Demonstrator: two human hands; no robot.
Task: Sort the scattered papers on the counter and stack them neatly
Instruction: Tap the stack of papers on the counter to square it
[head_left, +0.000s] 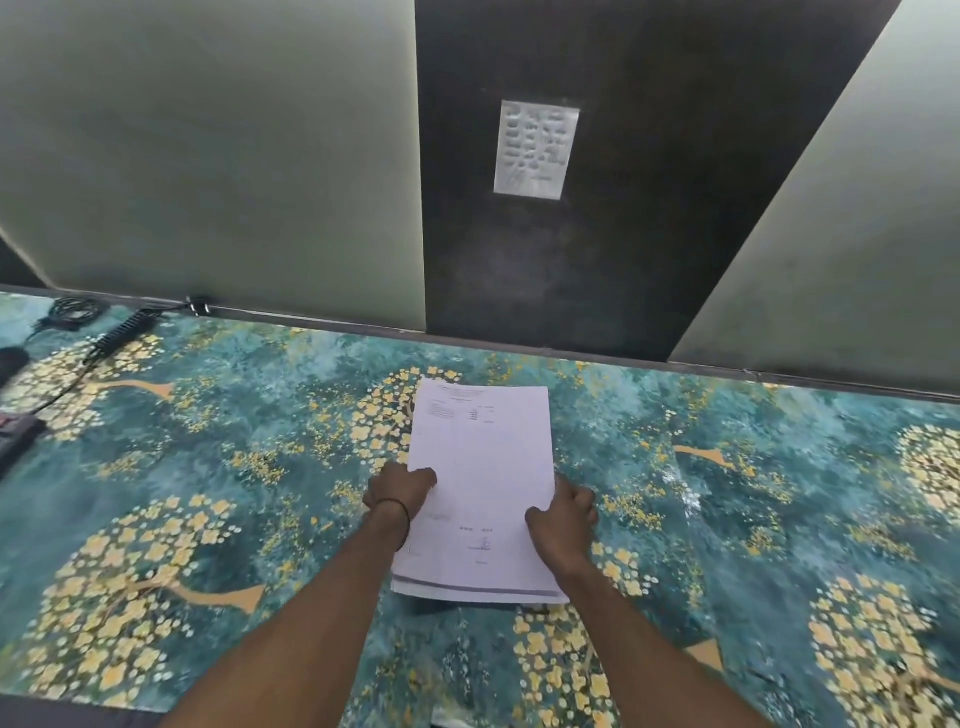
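The left hand (402, 491) pinches the left edge of a stack of papers (480, 467), thumb flat on the top sheet, the other fingers tucked beneath and out of sight; the right hand (563, 519) grips the right edge the same way, thumb on top, fingers curled round the side. A thin black band (400, 514) circles the left wrist; both bare forearms reach in from the bottom of the view. The stack is white printed pages, squared up, held lengthwise away from the person; a shadow shows beneath its near edge; whether its far edge touches the surface cannot be told. It sits over the middle of the counter (260, 441), which is covered in a teal pattern of yellow blossom trees. At far left lie black cables (72, 312), a coiled cord (124, 327) and a dark power strip (15, 436). On the dark wall panel (649, 234) behind, a single sheet (536, 149) is fixed.
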